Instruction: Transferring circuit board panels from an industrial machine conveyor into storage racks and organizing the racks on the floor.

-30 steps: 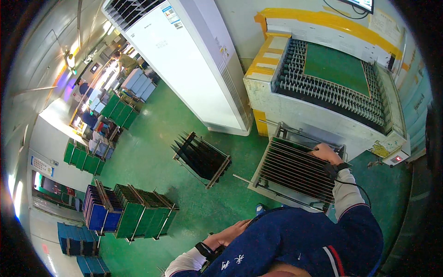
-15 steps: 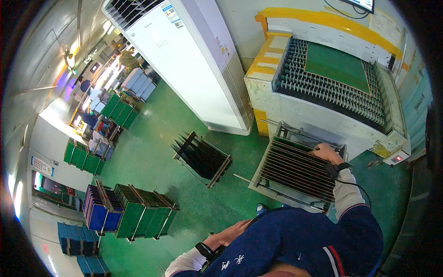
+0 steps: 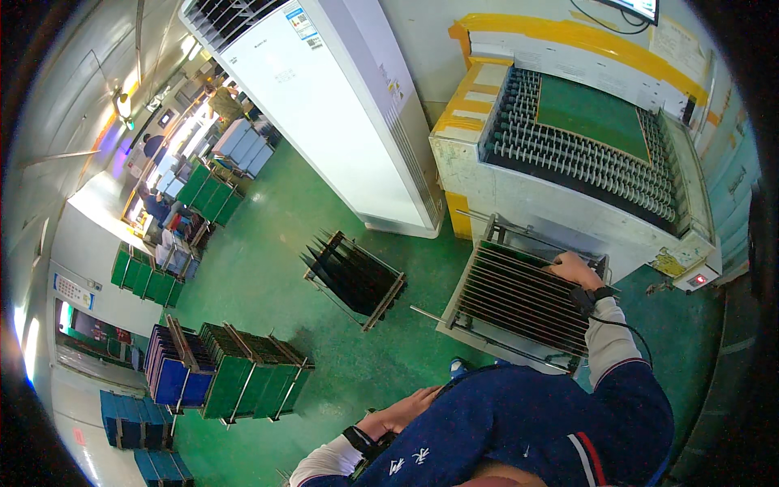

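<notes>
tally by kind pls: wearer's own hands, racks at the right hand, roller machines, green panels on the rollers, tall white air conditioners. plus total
Own hands: 2, left hand and right hand
Rack: 1
Roller machine: 1
Green panel: 1
Air conditioner: 1
Total: 6

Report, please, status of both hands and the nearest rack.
Right hand at rack of thin parallel panels, grip unclear. Left hand by navy shirt front. Roller machine just beyond rack, green panel on top.

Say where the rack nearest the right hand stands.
In the head view, the rack stands right of centre, in front of the roller machine, with the right hand at its upper right.
</notes>
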Action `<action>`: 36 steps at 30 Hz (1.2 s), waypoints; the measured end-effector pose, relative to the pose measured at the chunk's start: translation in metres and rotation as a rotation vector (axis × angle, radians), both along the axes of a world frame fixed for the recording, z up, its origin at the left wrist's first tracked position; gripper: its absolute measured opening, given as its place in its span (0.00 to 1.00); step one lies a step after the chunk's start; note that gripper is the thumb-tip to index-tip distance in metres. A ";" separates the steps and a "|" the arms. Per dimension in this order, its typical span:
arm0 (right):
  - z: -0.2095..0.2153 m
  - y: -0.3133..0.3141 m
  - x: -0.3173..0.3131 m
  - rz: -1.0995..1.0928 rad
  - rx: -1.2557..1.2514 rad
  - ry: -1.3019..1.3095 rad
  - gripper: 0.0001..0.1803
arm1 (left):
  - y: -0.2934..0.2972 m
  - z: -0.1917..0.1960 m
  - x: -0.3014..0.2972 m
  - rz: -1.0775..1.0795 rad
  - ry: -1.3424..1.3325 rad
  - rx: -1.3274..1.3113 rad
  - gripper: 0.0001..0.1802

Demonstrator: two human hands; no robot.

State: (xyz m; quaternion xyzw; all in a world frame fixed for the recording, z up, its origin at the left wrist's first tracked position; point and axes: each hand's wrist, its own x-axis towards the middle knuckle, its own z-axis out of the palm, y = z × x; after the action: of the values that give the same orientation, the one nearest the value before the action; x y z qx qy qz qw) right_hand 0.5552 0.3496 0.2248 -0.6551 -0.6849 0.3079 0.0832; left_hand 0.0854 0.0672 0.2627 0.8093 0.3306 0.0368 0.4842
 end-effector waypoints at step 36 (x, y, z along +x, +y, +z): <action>0.005 0.003 -0.002 0.001 -0.041 -0.019 0.29 | 0.008 0.000 -0.001 0.016 0.002 -0.033 0.52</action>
State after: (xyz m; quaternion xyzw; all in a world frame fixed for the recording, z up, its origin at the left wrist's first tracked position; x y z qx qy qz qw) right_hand 0.5532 0.3522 0.2298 -0.6592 -0.6796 0.3156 0.0632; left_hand 0.0844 0.0753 0.2628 0.7984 0.3381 0.0344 0.4970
